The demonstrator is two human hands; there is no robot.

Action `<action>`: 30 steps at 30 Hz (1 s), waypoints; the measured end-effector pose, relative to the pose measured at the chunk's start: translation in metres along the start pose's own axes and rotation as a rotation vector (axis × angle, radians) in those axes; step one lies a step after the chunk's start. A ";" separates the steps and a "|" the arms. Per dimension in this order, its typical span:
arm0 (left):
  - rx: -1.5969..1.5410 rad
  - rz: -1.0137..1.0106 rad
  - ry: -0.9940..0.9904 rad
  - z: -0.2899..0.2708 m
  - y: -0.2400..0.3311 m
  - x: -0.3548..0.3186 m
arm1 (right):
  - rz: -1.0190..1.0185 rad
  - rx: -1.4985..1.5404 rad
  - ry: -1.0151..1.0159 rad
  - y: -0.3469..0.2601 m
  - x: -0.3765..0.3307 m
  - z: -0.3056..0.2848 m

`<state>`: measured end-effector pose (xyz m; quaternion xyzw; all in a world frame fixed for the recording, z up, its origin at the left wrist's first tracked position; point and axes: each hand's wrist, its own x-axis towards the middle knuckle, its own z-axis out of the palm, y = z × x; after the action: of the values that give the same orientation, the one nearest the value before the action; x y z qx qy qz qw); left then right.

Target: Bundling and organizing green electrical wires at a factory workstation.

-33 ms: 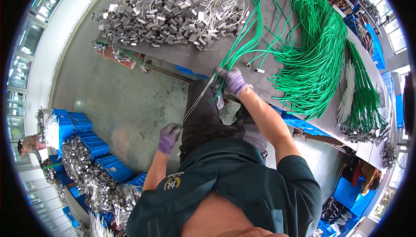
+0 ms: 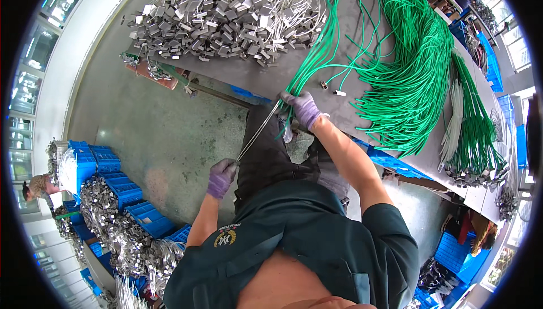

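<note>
Both my hands wear purple-grey gloves. Low on the left, my left hand (image 2: 221, 179) is closed round the lower end of a few thin silver wires (image 2: 259, 132), which run taut up to the table's front edge. There my right hand (image 2: 304, 108) is closed round a bunch of green cords (image 2: 311, 66), where the silver wires meet them. A loose green end hangs below that hand. From my right hand the green cords stretch back across the grey table (image 2: 226, 77). Two small metal blocks (image 2: 339, 92) lie just beyond my right hand.
A large heap of silver metal blocks (image 2: 220, 18) with wires covers the table's back left. A thick pile of green cords (image 2: 413, 83) lies to the right. Blue crates (image 2: 121, 187) and more metal blocks stand at left. Other people (image 2: 41, 187) are at the far left and far right.
My right hand has shifted very slightly downward, and the green cords at it have moved a little. My left hand stays nearly in place.
</note>
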<state>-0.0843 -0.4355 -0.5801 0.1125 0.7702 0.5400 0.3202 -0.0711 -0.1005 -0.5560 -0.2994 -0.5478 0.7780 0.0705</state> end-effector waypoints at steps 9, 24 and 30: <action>-0.117 -0.033 -0.115 0.021 0.023 0.032 | -0.182 -0.068 0.176 -0.087 0.016 -0.063; -0.045 0.299 -0.258 0.032 0.059 0.039 | -0.182 -0.085 0.048 -0.090 0.012 -0.051; -0.088 -0.017 -0.134 0.040 0.072 0.049 | 0.029 -0.079 -0.083 -0.029 0.000 -0.002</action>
<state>-0.1097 -0.3518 -0.5417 0.1278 0.7235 0.5618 0.3802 -0.0757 -0.0873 -0.5304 -0.2773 -0.5762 0.7684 0.0244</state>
